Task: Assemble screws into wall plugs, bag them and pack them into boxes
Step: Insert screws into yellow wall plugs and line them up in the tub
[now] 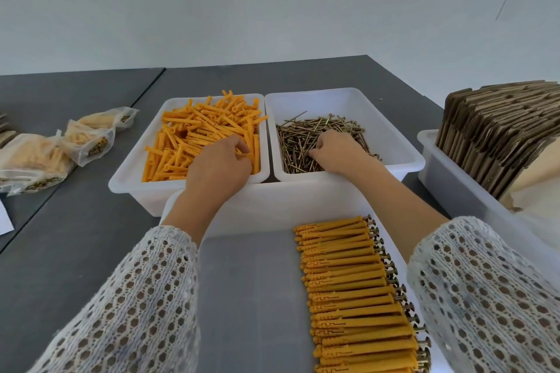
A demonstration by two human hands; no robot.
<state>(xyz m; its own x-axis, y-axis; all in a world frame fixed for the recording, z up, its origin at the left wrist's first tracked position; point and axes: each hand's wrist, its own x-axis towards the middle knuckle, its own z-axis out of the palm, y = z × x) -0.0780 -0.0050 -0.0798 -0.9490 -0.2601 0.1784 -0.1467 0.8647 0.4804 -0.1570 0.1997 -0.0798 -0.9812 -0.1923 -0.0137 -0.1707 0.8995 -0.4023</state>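
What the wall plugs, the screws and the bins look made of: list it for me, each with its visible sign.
Wall plugs: likely plastic, matte orange, with moulded slits and ribs on the assembled ones.
Screws: metal, apparently with a brassy yellow plating; thin shanks glint.
Bins: probably plastic, white, smooth and slightly translucent, with rounded moulded rims.

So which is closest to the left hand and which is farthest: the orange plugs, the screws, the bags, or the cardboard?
From the left hand:
1. Orange plugs: the hand is in their bin.
2. Screws: next bin to the right.
3. Bags: off to the left on the table.
4. Cardboard: far right, standing in its bin.
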